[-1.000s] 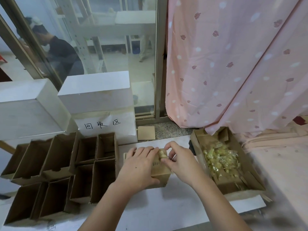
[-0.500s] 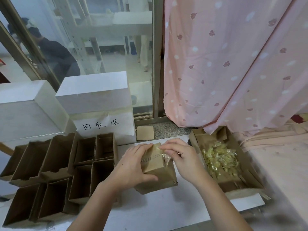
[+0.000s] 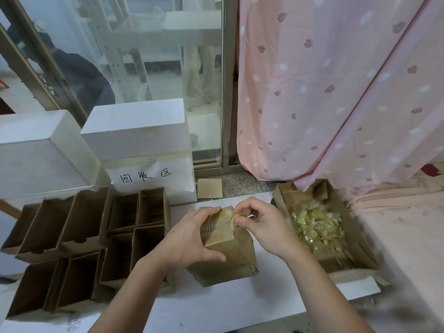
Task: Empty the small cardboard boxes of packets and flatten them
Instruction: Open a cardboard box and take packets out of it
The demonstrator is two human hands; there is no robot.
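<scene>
Since a second ago you've lifted the small cardboard box (image 3: 223, 248) off the desk (image 3: 216, 306) and tipped it up on end; it was lying flat under both palms. Now it stands tilted at desk centre, lower corner near the surface, contact unclear. Your left hand (image 3: 189, 239) grips its left side, fingers curled over the top, thumb across the front face. Your right hand (image 3: 262, 224) pinches a yellowish packet (image 3: 234, 218) at the top opening, thumb and forefinger pressed together on it. Judgement: emptying is underway, and this box can't be flattened until the packets are out.

Just right sits an open cardboard tray (image 3: 355, 260) holding a heap of yellow packets (image 3: 317, 224), likely the drop spot. Left of the box, a cluster of open empty boxes (image 3: 79, 236), unflattened. Behind them, a white box with a handwritten label (image 3: 146, 176) and a loose cardboard scrap (image 3: 209, 188). Pink curtain (image 3: 336, 92) hangs over the tray's far corner; otherwise the path to the tray is free.
</scene>
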